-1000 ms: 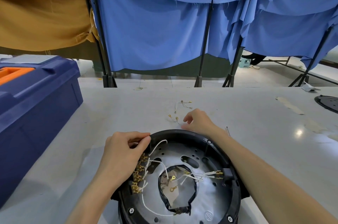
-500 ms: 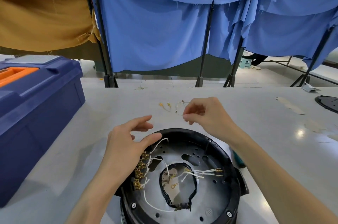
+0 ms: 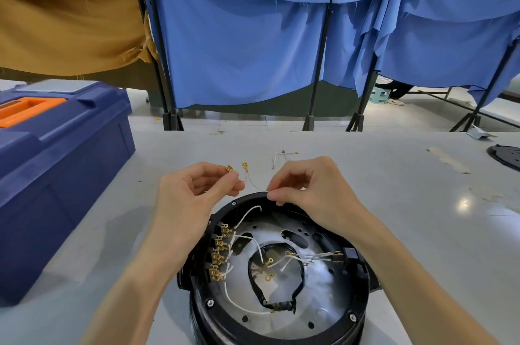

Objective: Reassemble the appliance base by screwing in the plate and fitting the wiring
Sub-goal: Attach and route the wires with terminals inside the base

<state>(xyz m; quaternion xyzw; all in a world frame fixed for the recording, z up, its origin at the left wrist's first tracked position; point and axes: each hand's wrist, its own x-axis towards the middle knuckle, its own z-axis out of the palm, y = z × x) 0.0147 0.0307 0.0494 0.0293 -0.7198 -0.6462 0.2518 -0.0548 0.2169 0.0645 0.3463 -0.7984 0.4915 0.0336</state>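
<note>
1. So, a round black plastic appliance base (image 3: 363,285) is seen sitting open side up on the smooth pale grey tabletop (image 3: 408,218), at the near edge and partly cut off by the bottom of the frame.
2. A flat silvery metal plate (image 3: 323,296) is seated inside it. It's punched with round and oval holes, and the irregular opening in its middle is edged in black.
3. A row of small brass spade terminals (image 3: 218,257) is lined up along the inner left wall, and thin white wires (image 3: 233,302) are looped from there across the plate.
4. A short thin wire (image 3: 254,186) with brass tabs on its left end is held between both hands, just beyond the far rim of the base.
5. The brass-tabbed end is pinched by the left hand (image 3: 185,204), thumb and forefinger pressed together on it, with the other fingers curled.
6. The other end is nipped between thumb and forefinger of the right hand (image 3: 312,189), right over the rim.
7. Another loose bit of wire (image 3: 284,155) is left lying on the table further back.
8. A boxy dark blue plastic toolbox (image 3: 64,153) with an orange handle is parked on the left. Draped blue cloth (image 3: 253,49) and mustard cloth (image 3: 70,20) are hung behind, and a flat black disc (image 3: 506,157) is cropped at the right edge.
</note>
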